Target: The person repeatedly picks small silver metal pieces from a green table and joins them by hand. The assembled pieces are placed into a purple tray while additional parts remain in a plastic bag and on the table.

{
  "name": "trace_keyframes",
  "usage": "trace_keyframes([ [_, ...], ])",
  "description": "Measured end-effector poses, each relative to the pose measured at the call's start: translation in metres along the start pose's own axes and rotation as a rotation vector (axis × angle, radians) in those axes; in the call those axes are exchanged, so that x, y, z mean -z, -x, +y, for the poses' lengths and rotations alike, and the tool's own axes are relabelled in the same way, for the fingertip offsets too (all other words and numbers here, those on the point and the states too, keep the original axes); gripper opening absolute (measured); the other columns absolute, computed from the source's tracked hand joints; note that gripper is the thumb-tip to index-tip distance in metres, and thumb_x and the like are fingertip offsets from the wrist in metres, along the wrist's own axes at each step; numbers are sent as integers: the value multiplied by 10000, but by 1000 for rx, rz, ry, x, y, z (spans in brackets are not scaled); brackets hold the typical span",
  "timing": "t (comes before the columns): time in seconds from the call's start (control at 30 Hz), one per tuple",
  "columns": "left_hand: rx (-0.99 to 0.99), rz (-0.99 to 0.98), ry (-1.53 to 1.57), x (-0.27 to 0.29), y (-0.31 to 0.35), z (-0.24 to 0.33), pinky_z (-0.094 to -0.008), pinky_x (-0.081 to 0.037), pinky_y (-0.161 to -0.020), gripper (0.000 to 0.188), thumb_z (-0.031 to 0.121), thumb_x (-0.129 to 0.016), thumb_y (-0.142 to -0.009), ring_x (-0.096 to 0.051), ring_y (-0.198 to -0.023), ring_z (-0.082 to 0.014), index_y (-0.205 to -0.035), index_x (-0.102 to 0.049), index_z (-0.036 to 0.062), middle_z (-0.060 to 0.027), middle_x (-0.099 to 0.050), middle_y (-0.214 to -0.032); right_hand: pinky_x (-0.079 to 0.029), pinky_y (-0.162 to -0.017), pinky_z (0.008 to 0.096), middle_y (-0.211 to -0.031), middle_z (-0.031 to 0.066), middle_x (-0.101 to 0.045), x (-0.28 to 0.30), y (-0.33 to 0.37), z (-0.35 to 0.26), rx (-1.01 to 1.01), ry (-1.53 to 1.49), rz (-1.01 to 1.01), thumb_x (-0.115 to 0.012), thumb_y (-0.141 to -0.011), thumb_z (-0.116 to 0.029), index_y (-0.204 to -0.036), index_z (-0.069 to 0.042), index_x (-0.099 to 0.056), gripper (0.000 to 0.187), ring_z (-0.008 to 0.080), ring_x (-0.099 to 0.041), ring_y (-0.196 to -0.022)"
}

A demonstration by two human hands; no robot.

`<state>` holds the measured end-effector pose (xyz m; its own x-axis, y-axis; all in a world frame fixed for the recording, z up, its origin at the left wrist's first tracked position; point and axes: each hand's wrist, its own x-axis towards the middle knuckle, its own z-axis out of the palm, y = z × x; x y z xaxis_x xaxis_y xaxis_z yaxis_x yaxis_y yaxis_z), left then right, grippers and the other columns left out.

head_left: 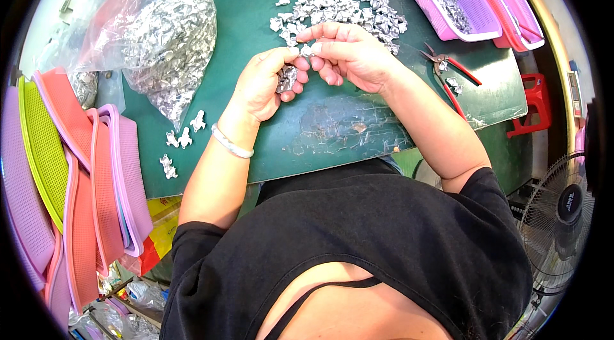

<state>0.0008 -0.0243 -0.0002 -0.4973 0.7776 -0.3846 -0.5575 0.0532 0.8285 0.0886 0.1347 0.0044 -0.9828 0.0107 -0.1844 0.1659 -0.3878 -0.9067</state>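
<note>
My left hand (259, 87) curls around several small shiny silver metal pieces (286, 79) held in its palm. Between its thumb tip and the fingertips of my right hand (355, 55) is one small silver metal figure piece (306, 51), which the right thumb and index finger pinch. The right hand's other fingers bend loosely below it. Just beyond both hands spreads a loose pile of similar silver pieces (348, 10). Their exact shape is too small to make out. Off to the right of my right hand lie red-handled cutters (472, 72).
A clear plastic bag (169, 39) full of silver pieces slumps at left on the green table (288, 148). A few pieces (185, 138) lie near it. Stacked plastic baskets (121, 173) crowd the left edge. A purple basket (476, 30) stands far right, a fan (568, 204) lower right.
</note>
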Motion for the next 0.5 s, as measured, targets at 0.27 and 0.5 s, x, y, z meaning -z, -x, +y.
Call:
trace_keyframes([
  [0.27,6,-7,9,2,0,-1,-201,-353,-368,225,213,-513,-824,-511,-477,-120,-731,-571,17,-56,-560,-607,-400,-442,207,-683,37,-544,0,0,0,0,-16,-7,-511,-837,-87,-1123,15,-473,306,93,-522,-520],
  [0.5,6,-18,7,2,0,-1,-202,-356,-369,229,214,-509,-827,-512,-478,-121,-734,-571,14,-61,-562,-609,-399,-442,209,-682,37,-543,0,0,0,-6,-6,-1,-495,-838,-86,-1136,16,-463,316,94,-518,-516],
])
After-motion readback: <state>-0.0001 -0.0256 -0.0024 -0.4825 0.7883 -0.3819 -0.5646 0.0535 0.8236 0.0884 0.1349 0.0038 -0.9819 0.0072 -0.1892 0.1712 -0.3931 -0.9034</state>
